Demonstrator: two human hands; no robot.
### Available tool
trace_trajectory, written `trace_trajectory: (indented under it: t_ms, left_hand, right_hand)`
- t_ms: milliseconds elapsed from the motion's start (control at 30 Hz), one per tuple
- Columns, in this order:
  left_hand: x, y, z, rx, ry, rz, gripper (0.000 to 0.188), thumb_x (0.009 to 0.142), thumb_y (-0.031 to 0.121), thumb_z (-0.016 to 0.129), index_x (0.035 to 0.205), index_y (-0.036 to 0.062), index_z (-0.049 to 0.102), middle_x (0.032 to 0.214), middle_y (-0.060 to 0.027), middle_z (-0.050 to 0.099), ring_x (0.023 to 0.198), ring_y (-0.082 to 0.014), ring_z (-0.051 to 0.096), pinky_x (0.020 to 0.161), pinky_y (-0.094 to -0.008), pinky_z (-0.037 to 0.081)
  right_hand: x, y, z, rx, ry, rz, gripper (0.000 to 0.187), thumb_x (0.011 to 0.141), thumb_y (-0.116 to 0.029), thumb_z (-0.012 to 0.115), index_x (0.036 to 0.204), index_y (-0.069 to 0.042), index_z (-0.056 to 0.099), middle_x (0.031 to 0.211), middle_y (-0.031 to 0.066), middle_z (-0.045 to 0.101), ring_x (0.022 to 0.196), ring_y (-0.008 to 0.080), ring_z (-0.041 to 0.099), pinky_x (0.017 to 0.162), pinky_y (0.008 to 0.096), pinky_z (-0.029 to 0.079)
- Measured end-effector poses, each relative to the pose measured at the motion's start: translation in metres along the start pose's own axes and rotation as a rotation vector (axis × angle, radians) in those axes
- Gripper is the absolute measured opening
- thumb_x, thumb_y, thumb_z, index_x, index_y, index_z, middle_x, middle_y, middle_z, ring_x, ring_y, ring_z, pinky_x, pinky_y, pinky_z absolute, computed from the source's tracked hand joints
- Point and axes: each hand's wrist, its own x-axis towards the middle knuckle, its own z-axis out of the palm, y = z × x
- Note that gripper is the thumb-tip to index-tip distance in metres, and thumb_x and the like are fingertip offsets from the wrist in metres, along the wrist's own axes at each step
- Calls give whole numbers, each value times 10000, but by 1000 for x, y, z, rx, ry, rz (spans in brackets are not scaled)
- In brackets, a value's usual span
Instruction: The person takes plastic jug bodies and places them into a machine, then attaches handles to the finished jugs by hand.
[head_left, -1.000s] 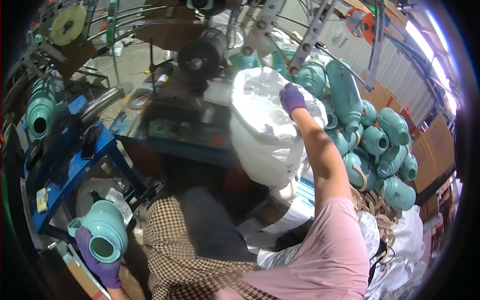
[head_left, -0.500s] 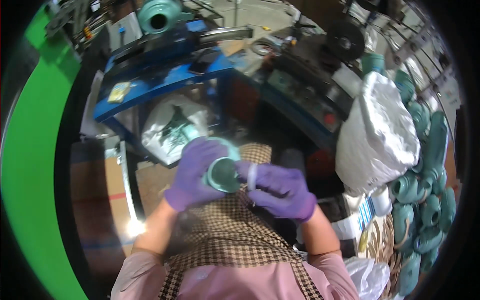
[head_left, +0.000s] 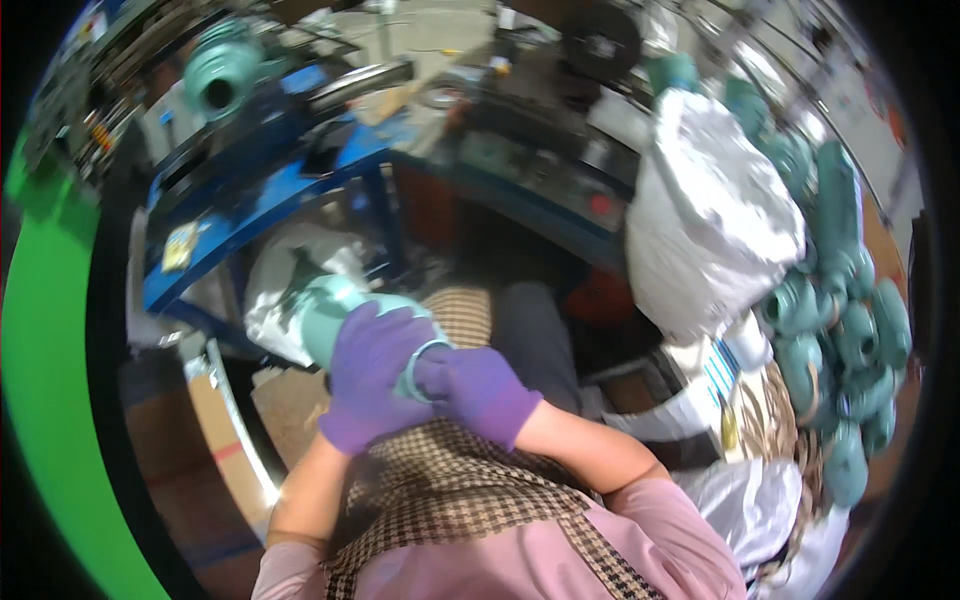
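Observation:
A teal plastic pipe fitting (head_left: 325,310) lies across my lap, tilted, its open end toward my right. My left hand (head_left: 380,375), in a purple glove, is wrapped round its body. My right hand (head_left: 480,390), gloved alike, has bunched fingers pressed into or against the fitting's rim (head_left: 412,370). Those fingertips are hidden, and whatever they hold cannot be made out. A brown checked apron (head_left: 460,470) covers my lap below both hands.
A blue workbench (head_left: 250,215) stands ahead left, with another teal fitting (head_left: 220,80) on it and a white bag (head_left: 265,285) beneath. To the right stand a tall white sack (head_left: 710,220) and several stacked teal fittings (head_left: 860,335). Cardboard (head_left: 225,420) lies at the left.
My right hand has come left to the fitting's mouth; the white ring it held is out of sight. The fitting has tipped and shifted left in the picture. The whole view has also shifted.

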Motion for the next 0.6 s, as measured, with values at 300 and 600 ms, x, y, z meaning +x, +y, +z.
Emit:
trace_trajectory:
  t_ms: [300,600]
  left_hand:
    - [14,29,5,336,-202,381,479,792,487,705,1137,163,637,1290,43,619,1315,-267,479,1157,-672,155]
    - [-69,38,39,382,-532,899,454,883,308,592,1333,371,577,1379,163,552,1301,-46,474,1151,-522,243]
  right_hand:
    - [-108,16,-42,353,608,47,289,900,-97,681,1170,2,657,1109,109,680,991,244,660,894,354,517]
    - [-396,162,-101,-1084,901,1000,328,701,-249,799,1028,-244,761,1172,31,665,1204,300,516,1050,447,361]
